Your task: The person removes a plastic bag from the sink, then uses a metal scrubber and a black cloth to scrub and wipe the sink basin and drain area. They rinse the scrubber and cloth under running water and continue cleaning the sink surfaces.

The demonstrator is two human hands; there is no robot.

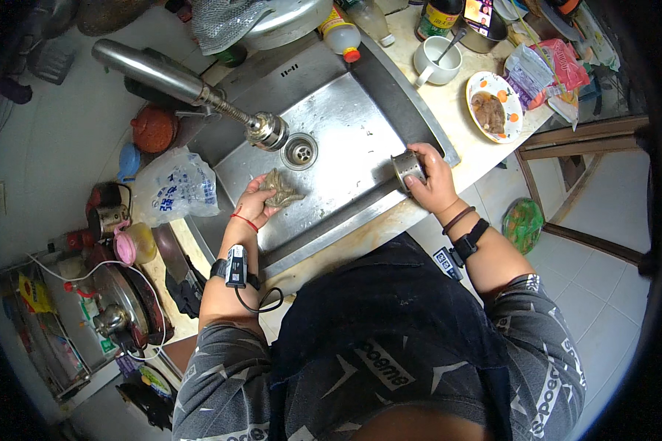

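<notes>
My left hand grips a crumpled greyish-brown cloth over the left part of the steel sink, below the drain. At the sink's right front edge, my right hand is closed on a small perforated steel cylinder, like a drain strainer. The steel faucet reaches from the upper left to just beside the drain.
Bottles, a white mug, a plate of food and packets crowd the back and right counter. A plastic bag, red pot, pink-lidded jar and appliances sit left of the sink.
</notes>
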